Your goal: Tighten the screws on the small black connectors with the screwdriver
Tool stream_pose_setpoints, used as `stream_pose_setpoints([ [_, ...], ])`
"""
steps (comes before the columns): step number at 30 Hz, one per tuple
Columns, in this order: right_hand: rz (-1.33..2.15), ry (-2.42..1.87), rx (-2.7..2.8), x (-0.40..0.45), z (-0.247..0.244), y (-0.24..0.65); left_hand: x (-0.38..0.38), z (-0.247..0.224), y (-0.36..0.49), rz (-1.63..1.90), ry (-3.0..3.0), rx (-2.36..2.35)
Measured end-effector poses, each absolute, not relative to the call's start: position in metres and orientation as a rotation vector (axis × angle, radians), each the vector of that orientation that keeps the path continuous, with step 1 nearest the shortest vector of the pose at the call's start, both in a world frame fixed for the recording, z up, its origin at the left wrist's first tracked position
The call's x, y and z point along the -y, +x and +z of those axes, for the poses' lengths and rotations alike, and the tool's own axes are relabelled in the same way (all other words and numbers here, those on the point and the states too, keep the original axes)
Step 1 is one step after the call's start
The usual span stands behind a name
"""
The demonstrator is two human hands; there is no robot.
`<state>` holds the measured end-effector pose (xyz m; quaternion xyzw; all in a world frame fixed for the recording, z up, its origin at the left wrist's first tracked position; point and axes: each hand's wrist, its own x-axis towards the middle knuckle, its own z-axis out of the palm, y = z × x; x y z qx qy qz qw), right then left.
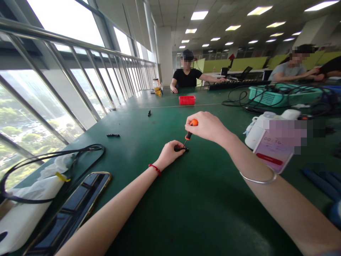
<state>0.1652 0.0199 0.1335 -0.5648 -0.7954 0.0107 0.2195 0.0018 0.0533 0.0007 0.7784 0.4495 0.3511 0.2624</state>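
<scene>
My right hand (206,126) is closed round the orange and black handle of a screwdriver (188,136), which tilts with its thin shaft pointing down and to the left. The shaft's tip meets a small black part (183,149) on the green table (207,199). My left hand (172,153) pinches that small part between thumb and fingers, partly covering it. What the part is, I cannot make out. Two other small black pieces lie farther off: one long piece (113,135) to the left and one shorter piece (149,113) toward the back.
A red tray (187,100) stands ahead. To the right are white bottles (257,131), a propped phone (274,151) and a green basket (274,96) with cables. A dark phone (71,209) and black cable (99,149) lie left. A co-worker (187,76) sits opposite.
</scene>
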Motion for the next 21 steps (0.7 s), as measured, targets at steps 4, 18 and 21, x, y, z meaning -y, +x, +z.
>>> stream_pose_setpoints([
  [4, 0.028, -1.565, 2.199, -0.0201, 0.1337, 0.1648, -0.0537, 0.0001, 0.0016, 0.950, 2.108, -1.217],
  [18, -0.003, -1.557, 2.207, -0.0203, 0.1328, 0.1651, -0.0545, -0.0009, 0.0019, 0.950, 2.110, -1.217],
  [21, 0.000, -1.550, 2.203, -0.0195, 0.1332, 0.1654, -0.0551, -0.0018, 0.0017, 0.949, 2.115, -1.214],
])
